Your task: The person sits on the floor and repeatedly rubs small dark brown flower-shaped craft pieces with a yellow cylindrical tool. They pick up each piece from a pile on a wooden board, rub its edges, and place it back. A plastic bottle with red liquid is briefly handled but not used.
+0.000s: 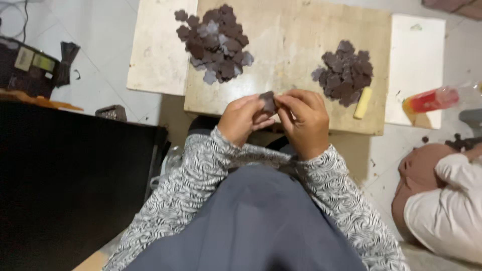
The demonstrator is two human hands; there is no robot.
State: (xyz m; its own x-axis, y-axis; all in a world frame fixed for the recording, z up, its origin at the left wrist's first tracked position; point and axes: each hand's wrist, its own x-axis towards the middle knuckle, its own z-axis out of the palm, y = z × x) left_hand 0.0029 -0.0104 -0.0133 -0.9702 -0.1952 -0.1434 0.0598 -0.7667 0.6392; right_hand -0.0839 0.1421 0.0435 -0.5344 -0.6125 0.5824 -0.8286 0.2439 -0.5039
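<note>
Both my hands meet over the near edge of a low wooden board [291, 45]. My left hand [243, 119] and my right hand [304, 120] pinch one small dark brown flower-shaped cutout [268, 102] between their fingertips. A large heap of the same dark cutouts [216, 40] lies on the board at the far left. A smaller heap [345, 73] lies at the right, with a pale yellow stick [362, 103] beside it.
A white slab [416, 65] lies right of the board, with a clear bottle of red liquid [434, 99] at its edge. Another person in white sleeves [447, 200] sits at the right. A dark surface [65, 175] fills the left.
</note>
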